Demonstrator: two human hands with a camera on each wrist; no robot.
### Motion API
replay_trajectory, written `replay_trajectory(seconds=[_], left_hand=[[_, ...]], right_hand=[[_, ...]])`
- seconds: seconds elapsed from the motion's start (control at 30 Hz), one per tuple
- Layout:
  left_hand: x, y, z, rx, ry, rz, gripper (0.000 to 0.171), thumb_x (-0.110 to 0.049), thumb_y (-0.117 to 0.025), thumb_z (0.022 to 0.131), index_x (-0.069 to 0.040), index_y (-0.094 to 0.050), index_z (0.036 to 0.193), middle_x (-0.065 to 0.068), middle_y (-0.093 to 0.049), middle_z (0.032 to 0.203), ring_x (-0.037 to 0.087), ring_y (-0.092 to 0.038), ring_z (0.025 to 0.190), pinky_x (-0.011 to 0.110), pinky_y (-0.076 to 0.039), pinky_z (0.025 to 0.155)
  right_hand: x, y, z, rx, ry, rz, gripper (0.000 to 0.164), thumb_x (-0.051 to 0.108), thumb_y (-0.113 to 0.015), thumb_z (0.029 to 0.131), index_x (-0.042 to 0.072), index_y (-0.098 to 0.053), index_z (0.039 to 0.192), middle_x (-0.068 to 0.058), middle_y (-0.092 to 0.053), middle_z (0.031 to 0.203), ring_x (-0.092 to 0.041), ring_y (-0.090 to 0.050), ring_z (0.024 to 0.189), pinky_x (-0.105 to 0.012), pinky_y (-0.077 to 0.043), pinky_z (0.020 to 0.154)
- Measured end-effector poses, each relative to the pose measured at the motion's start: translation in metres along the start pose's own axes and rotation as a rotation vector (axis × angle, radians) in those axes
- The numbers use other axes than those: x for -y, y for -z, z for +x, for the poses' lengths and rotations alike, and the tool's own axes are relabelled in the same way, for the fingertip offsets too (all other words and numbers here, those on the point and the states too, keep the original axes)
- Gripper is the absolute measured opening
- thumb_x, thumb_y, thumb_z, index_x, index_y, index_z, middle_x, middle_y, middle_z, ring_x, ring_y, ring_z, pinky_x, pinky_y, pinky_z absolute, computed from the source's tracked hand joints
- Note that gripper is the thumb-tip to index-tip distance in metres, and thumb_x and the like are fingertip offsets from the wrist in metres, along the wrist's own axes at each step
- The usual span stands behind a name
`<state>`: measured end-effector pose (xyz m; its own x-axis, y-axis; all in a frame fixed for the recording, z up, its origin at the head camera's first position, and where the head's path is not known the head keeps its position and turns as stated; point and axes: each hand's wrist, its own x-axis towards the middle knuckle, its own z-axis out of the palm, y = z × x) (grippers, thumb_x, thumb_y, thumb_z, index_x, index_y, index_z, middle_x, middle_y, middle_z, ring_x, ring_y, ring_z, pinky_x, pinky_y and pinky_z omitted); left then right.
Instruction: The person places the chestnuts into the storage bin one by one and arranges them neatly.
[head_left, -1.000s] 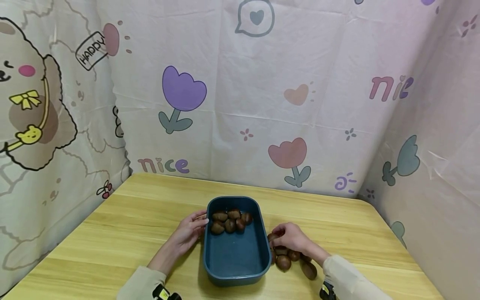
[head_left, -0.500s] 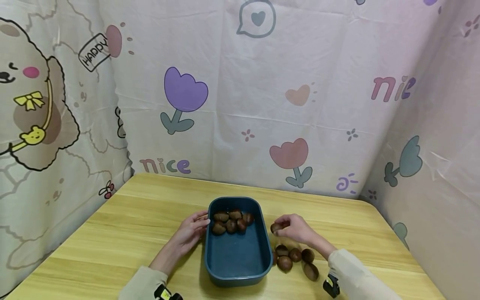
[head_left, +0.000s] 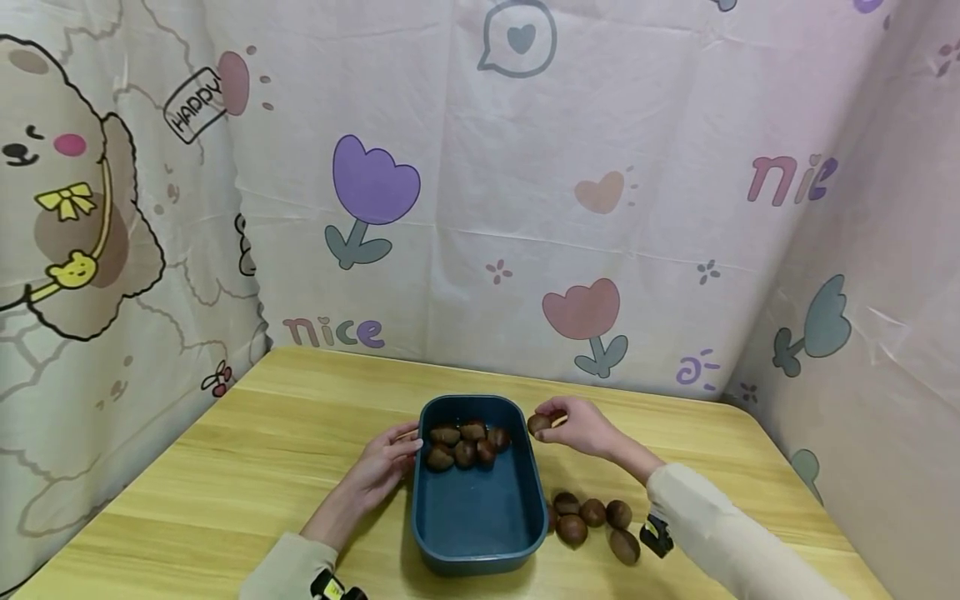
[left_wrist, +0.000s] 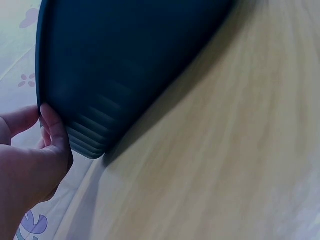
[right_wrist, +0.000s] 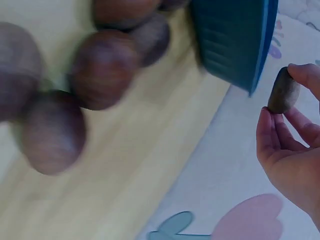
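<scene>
Chestnut [head_left: 538, 425], held up beside the far right corner of the blue box [head_left: 480, 521], just outside its right wall; the right-wrist view shows it apart from that wall. Right hand [head_left: 585, 427]: narrow, nut pinched between thumb and fingertips. Left hand [head_left: 378, 467]: holding the box at its left rim, fingers against the outer wall.

Desk [head_left: 300, 450]: box stands around mid-width, its long sides running toward the far edge. Chestnuts inside [head_left: 465, 452] bunched at its far end. Loose chestnuts [head_left: 593, 512] on the desk, between box and right edge, nearest one partly hidden by the box; contact there unclear.

Risks, as judged. The fingertip hold looks slight; a smooth, rounded nut could slip and roll toward the far edge. Crossing too low, it might catch the right rim and be knocked loose. A rightward shove from the left hand could push the box into the loose nuts, scattering them toward the right edge.
</scene>
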<state>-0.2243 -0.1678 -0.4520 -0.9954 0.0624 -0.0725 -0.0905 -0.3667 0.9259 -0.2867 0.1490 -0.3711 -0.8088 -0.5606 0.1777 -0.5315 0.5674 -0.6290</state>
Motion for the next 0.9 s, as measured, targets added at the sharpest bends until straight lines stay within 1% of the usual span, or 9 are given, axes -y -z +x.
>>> replay_trajectory(seconds=[0.2, 0.27, 0.43, 0.5, 0.67, 0.8, 0.87, 0.9], left_hand=[[-0.001, 0.002, 0.0, 0.007, -0.004, 0.001, 0.048, 0.001, -0.048, 0.097, 0.013, -0.03, 0.14, 0.015, -0.049, 0.123, 0.012, -0.054, 0.094, 0.023, -0.046, 0.081], [0.0, 0.004, 0.001, 0.009, -0.005, 0.001, 0.048, 0.001, -0.049, 0.097, 0.013, -0.03, 0.139, 0.014, -0.049, 0.121, 0.012, -0.054, 0.094, 0.024, -0.046, 0.081], [0.002, 0.006, 0.002, 0.03, -0.012, 0.001, 0.048, 0.002, -0.048, 0.096, 0.015, -0.029, 0.138, 0.011, -0.052, 0.113, 0.012, -0.055, 0.093, 0.024, -0.047, 0.081], [0.003, 0.005, 0.002, 0.046, -0.017, -0.001, 0.048, 0.003, -0.048, 0.096, 0.015, -0.029, 0.138, 0.01, -0.053, 0.112, 0.011, -0.055, 0.092, 0.024, -0.047, 0.081], [0.002, 0.003, 0.002, 0.078, -0.017, -0.005, 0.048, 0.001, -0.049, 0.097, 0.015, -0.028, 0.138, 0.009, -0.054, 0.112, 0.01, -0.055, 0.093, 0.024, -0.047, 0.083], [0.0, 0.003, 0.001, 0.083, -0.015, -0.001, 0.049, -0.001, -0.048, 0.098, 0.014, -0.028, 0.14, 0.011, -0.053, 0.115, 0.011, -0.055, 0.094, 0.025, -0.047, 0.084], [0.0, 0.004, 0.001, 0.08, -0.014, -0.002, 0.049, -0.001, -0.048, 0.098, 0.014, -0.028, 0.14, 0.011, -0.054, 0.115, 0.011, -0.056, 0.094, 0.025, -0.047, 0.084], [0.0, 0.004, 0.001, 0.076, -0.014, -0.005, 0.048, -0.001, -0.048, 0.098, 0.014, -0.028, 0.14, 0.011, -0.054, 0.115, 0.011, -0.056, 0.094, 0.025, -0.047, 0.084]], right_hand=[[0.027, -0.001, 0.022, 0.082, 0.071, -0.089, 0.032, 0.02, -0.078, 0.08, 0.004, -0.07, 0.106, 0.001, -0.066, 0.094, -0.017, -0.061, 0.088, -0.031, -0.052, 0.074], [0.036, -0.006, 0.029, 0.121, 0.063, -0.081, 0.032, 0.022, -0.078, 0.08, 0.006, -0.07, 0.107, 0.002, -0.066, 0.094, -0.015, -0.06, 0.087, -0.03, -0.051, 0.074], [0.05, -0.027, 0.043, 0.237, 0.043, 0.014, 0.033, 0.021, -0.078, 0.081, 0.004, -0.07, 0.109, 0.002, -0.067, 0.091, -0.011, -0.059, 0.08, -0.027, -0.051, 0.071], [0.054, -0.036, 0.047, 0.279, 0.05, 0.033, 0.032, 0.021, -0.078, 0.082, 0.004, -0.071, 0.108, 0.003, -0.067, 0.09, -0.01, -0.06, 0.078, -0.026, -0.051, 0.07], [0.063, -0.055, 0.055, 0.332, 0.071, 0.01, 0.03, 0.022, -0.079, 0.081, 0.005, -0.071, 0.104, 0.004, -0.068, 0.088, -0.008, -0.06, 0.075, -0.024, -0.05, 0.069], [0.071, -0.066, 0.061, 0.365, 0.034, 0.024, 0.031, 0.021, -0.08, 0.08, 0.005, -0.071, 0.106, 0.004, -0.066, 0.084, -0.013, -0.061, 0.07, -0.032, -0.054, 0.062], [0.074, -0.072, 0.064, 0.377, 0.003, 0.042, 0.033, 0.021, -0.08, 0.08, 0.006, -0.07, 0.107, 0.005, -0.065, 0.082, -0.016, -0.06, 0.065, -0.038, -0.054, 0.056], [0.076, -0.075, 0.066, 0.382, -0.011, 0.049, 0.033, 0.021, -0.08, 0.08, 0.007, -0.07, 0.108, 0.005, -0.065, 0.082, -0.017, -0.059, 0.062, -0.038, -0.052, 0.053]])
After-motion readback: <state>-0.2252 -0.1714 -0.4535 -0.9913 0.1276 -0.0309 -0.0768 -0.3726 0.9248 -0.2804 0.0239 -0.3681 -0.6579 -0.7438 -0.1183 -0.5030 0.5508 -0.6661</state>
